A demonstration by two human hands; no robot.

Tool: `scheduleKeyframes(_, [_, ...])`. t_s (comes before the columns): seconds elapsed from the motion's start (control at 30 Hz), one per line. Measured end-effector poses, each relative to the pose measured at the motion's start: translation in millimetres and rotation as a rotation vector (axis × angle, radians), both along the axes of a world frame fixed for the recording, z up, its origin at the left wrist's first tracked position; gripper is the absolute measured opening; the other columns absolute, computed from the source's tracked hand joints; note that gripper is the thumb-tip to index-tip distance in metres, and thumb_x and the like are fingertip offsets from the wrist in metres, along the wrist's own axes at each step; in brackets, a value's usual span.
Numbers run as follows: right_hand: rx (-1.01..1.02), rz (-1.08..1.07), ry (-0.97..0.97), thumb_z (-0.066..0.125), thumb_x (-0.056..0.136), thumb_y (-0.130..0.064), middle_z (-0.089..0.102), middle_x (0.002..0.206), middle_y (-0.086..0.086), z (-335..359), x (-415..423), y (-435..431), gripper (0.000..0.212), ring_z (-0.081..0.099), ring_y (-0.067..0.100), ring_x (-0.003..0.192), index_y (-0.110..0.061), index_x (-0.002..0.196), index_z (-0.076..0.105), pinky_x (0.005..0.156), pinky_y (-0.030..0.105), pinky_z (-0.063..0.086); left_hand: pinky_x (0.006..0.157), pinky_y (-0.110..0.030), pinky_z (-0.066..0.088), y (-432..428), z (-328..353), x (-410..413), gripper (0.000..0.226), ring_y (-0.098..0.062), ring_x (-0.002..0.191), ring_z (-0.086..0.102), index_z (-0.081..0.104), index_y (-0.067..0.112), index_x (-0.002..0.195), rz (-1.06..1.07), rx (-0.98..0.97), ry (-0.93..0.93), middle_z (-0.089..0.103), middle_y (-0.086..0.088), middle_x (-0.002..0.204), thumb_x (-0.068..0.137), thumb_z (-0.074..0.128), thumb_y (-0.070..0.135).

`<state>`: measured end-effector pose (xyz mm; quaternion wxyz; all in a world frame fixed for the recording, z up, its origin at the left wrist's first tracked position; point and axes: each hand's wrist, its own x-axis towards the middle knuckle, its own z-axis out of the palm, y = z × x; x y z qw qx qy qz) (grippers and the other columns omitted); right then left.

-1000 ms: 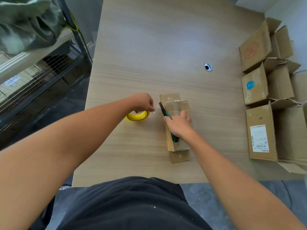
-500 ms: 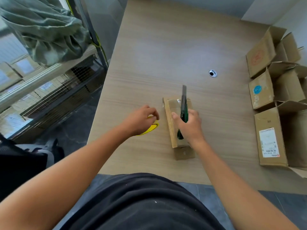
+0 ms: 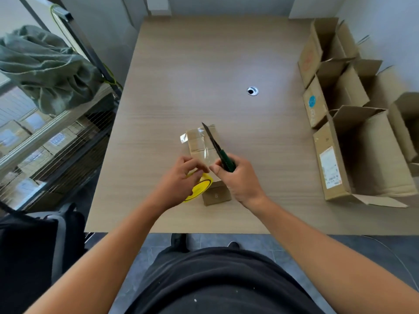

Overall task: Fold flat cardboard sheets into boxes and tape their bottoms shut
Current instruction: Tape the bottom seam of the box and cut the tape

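Left hand (image 3: 179, 180) holds the roll (image 3: 201, 189) at the box's (image 3: 197, 143) near end. Right hand (image 3: 242, 182) grips the knife (image 3: 218, 148), blade along the box.

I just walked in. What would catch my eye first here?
Front and centre, the right hand grips a green-handled knife, blade pointing away over a small cardboard box striped with clear tape. Beside it the left hand holds a yellow tape roll. Open boxes line the right edge of the table.
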<state>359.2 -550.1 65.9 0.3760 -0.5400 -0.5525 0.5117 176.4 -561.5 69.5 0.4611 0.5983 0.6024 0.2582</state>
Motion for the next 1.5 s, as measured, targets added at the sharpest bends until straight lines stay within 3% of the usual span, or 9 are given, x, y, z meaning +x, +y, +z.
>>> scheduleKeyframes(0.2, [-0.084,-0.016,0.143,0.069,0.091,-0.01,0.064,0.072,0.009,24,32,1,0.016,0.053,0.008,0.06,-0.014,0.077,0.063,0.06,0.026,0.046,0.066,-0.02,0.054,-26,14,38,0.024,-0.016,0.09,0.063,0.06,0.052,0.117,-0.001,-0.029,-0.063,0.062,0.006,0.109,0.103,0.051,0.034])
scheduleKeyframes(0.3, [-0.126,-0.073,0.191,0.069,0.091,-0.007,0.068,0.069,0.002,32,45,5,0.017,0.05,0.012,0.055,-0.015,0.077,0.063,0.051,0.021,0.041,0.064,-0.03,0.056,-37,20,45,0.047,-0.019,0.07,0.066,0.042,0.041,0.145,0.083,-0.037,-0.218,0.071,-0.006,0.081,0.099,0.054,0.039])
scheduleKeyframes(0.43, [-0.253,-0.354,0.348,0.068,0.091,-0.007,0.067,0.065,0.001,27,69,9,0.017,0.046,0.015,0.046,-0.016,0.078,0.06,0.047,0.025,0.035,0.055,-0.025,0.047,-35,27,13,0.025,-0.009,0.051,0.059,0.066,0.032,0.119,0.025,0.03,0.086,0.064,0.008,0.063,0.095,0.065,0.037])
scheduleKeyframes(0.6, [-0.302,-0.372,0.249,0.067,0.093,-0.011,0.07,0.077,0.004,-4,69,6,0.012,0.05,0.014,0.051,-0.015,0.084,0.062,0.048,0.023,0.043,0.089,-0.036,0.052,10,22,-30,0.01,-0.014,0.095,0.065,0.071,0.041,0.096,-0.25,-0.121,0.563,0.07,0.013,0.099,0.092,0.065,0.047])
scheduleKeyframes(0.8, [-0.479,-0.433,0.143,0.064,0.092,-0.012,0.065,0.074,0.006,-64,41,33,0.008,0.049,0.015,0.051,-0.011,0.085,0.059,0.047,0.025,0.039,0.058,-0.024,0.045,57,-17,-38,0.014,-0.011,0.059,0.057,0.072,0.028,0.098,-0.228,-0.25,0.625,0.067,0.007,0.087,0.092,0.066,0.041])
scheduleKeyframes(1.1, [-0.833,-0.204,-0.08,0.071,0.093,-0.036,0.059,0.067,0.004,-125,42,51,0.03,0.046,0.013,0.042,-0.01,0.096,0.057,0.045,0.024,0.039,0.084,-0.034,0.052,51,-98,-22,0.028,-0.026,0.099,0.064,0.074,0.028,0.103,-0.191,-0.313,0.705,0.071,0.001,0.108,0.092,0.06,0.051])
scheduleKeyframes(1.23, [-0.633,-0.056,-0.509,0.069,0.087,-0.052,0.058,0.095,0.01,-106,54,61,0.06,0.056,0.025,0.074,-0.008,0.119,0.043,0.06,0.032,0.044,0.075,-0.032,0.047,41,-104,-17,0.029,-0.027,0.1,0.064,0.072,0.03,0.102,-0.138,-0.296,0.753,0.07,0.001,0.106,0.092,0.058,0.053])
scheduleKeyframes(1.4, [-0.147,0.139,-0.532,0.05,0.102,-0.033,0.058,0.097,0.012,-58,35,50,0.025,0.054,0.03,0.088,-0.008,0.105,0.046,0.07,0.034,0.033,0.074,-0.032,0.046,42,-110,-6,0.032,-0.027,0.1,0.064,0.071,0.029,0.102,-0.04,-0.251,0.747,0.07,0.001,0.106,0.094,0.055,0.055])
scheduleKeyframes(1.5, [-0.042,0.377,-0.694,0.047,0.103,-0.032,0.057,0.113,0.022,-70,10,29,0.034,0.051,0.034,0.107,0.0,0.108,0.055,0.087,0.038,0.038,0.073,-0.032,0.046,41,-110,6,0.032,-0.028,0.1,0.065,0.07,0.03,0.1,0.021,-0.223,0.74,0.071,0.001,0.103,0.093,0.054,0.057])
